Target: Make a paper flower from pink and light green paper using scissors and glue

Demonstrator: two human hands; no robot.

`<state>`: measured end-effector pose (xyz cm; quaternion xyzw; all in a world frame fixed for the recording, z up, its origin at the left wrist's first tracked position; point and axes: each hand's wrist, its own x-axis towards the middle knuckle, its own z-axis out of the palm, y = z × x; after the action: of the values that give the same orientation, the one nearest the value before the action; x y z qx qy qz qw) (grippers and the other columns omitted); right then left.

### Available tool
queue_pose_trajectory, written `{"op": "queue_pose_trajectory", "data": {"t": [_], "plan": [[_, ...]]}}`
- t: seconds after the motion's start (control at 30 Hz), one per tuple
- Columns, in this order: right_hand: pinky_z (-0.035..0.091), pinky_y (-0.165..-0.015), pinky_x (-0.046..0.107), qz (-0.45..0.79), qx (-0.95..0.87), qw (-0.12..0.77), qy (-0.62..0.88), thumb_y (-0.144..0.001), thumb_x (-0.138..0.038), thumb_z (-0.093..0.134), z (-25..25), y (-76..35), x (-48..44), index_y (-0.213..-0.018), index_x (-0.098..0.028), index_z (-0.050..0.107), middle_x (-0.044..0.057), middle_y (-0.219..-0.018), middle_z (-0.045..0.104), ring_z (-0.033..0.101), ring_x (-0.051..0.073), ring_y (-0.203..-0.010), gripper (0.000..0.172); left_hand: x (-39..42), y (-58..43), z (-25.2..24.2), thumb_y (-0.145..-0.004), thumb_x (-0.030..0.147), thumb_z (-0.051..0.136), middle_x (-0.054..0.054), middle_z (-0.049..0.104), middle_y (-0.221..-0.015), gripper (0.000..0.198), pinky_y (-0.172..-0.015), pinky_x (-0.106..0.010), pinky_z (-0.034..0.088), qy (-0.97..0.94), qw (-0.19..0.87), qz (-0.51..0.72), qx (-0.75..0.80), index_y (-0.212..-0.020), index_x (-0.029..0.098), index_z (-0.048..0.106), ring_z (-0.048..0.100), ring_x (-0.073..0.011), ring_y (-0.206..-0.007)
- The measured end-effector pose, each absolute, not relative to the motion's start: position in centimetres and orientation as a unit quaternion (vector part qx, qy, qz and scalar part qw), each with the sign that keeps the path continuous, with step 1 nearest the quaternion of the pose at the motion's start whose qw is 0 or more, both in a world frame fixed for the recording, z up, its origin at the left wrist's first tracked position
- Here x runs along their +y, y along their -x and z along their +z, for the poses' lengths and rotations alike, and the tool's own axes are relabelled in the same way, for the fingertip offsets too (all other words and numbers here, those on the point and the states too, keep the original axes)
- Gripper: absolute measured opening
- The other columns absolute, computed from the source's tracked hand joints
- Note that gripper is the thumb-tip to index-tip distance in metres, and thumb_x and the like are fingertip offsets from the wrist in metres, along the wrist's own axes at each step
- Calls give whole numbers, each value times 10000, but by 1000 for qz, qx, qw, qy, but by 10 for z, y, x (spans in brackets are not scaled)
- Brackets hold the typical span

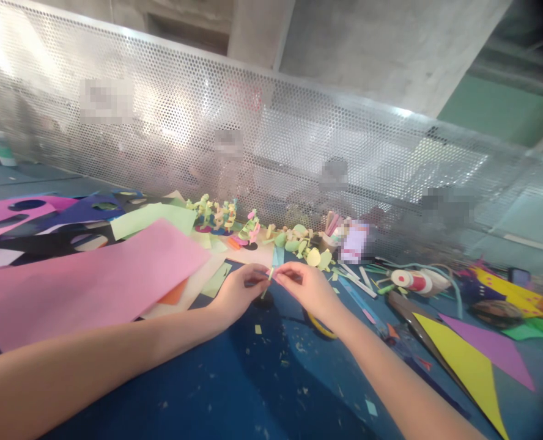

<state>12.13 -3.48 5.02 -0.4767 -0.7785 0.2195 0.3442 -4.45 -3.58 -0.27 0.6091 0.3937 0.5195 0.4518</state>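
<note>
Near the middle of the view, my left hand (pixel 241 290) pinches a small pale green strip (pixel 271 275) between thumb and fingertips. My right hand (pixel 306 286) is closed beside it, its fingertips meeting at a tiny pink piece by the strip's upper end. The strip slants down toward a dark round base (pixel 263 302) just above the blue table (pixel 198 391); whether they are joined is hard to tell. Behind my hands stand small paper figures (pixel 225 215) in green, yellow and pink, with pale green leaf-like cutouts (pixel 299 239) to their right.
Large pink sheet (pixel 92 281) and other coloured sheets cover the left side. A white bottle with a red label (pixel 411 280), yellow (pixel 468 360) and purple (pixel 491 348) sheets lie right. Yellow scissor-like handle (pixel 321 327) sits under my right wrist. A perforated metal screen (pixel 170 122) runs behind.
</note>
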Motion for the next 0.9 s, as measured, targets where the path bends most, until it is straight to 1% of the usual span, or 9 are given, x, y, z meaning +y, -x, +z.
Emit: {"op": "queue_pose_trajectory", "data": {"t": [0.13, 0.3, 0.43, 0.57, 0.7, 0.8, 0.9], "plan": [[472, -776, 359, 222, -782, 342, 472, -785, -279, 572, 52, -121, -36, -852, -225, 685, 31, -790, 716, 663, 193, -753, 142, -36, 45, -3, -751, 281, 603, -42, 669, -841, 243, -779, -302, 458, -613, 445, 521, 393, -964, 167, 573, 618, -170, -808], [483, -757, 321, 226, -788, 337, 463, -800, -268, 550, 53, -120, -38, -866, -221, 679, 27, -797, 710, 658, 176, -748, 152, -38, 44, 0, -763, 283, 585, -46, 663, -871, 174, -800, -294, 451, -624, 438, 522, 383, -889, 166, 610, 607, -171, -842], [486, -749, 316, 222, -789, 340, 461, -803, -263, 540, 54, -120, -40, -852, -216, 677, 29, -791, 699, 648, 175, -739, 153, -38, 44, 0, -772, 286, 576, -44, 661, -866, 164, -803, -310, 450, -631, 428, 524, 379, -876, 169, 625, 601, -181, -846], [484, -739, 295, 214, -783, 362, 458, -788, -260, 551, 52, -118, -41, -853, -205, 658, 38, -859, 680, 630, 174, -793, 137, -39, 44, 2, -775, 289, 575, -40, 663, -861, 169, -795, -313, 452, -639, 423, 521, 376, -887, 173, 627, 600, -184, -838], [494, -683, 267, 221, -773, 389, 450, -768, -257, 574, 48, -114, -42, -850, -188, 624, 26, -786, 666, 625, 157, -729, 119, -42, 44, 5, -795, 298, 552, -38, 665, -861, 169, -782, -300, 456, -651, 408, 519, 374, -877, 178, 638, 597, -177, -824], [493, -692, 267, 226, -766, 411, 439, -778, -265, 567, 46, -113, -44, -822, -188, 611, 18, -755, 651, 616, 151, -705, 99, -46, 43, 7, -811, 292, 524, -33, 667, -872, 176, -776, -287, 462, -662, 392, 522, 369, -892, 187, 639, 598, -171, -824], [489, -725, 277, 238, -758, 428, 431, -792, -277, 553, 45, -114, -47, -818, -191, 602, 26, -777, 652, 619, 157, -728, 103, -50, 41, 8, -824, 266, 502, -30, 667, -912, 178, -800, -285, 459, -676, 370, 520, 369, -921, 198, 635, 602, -169, -849]]}}
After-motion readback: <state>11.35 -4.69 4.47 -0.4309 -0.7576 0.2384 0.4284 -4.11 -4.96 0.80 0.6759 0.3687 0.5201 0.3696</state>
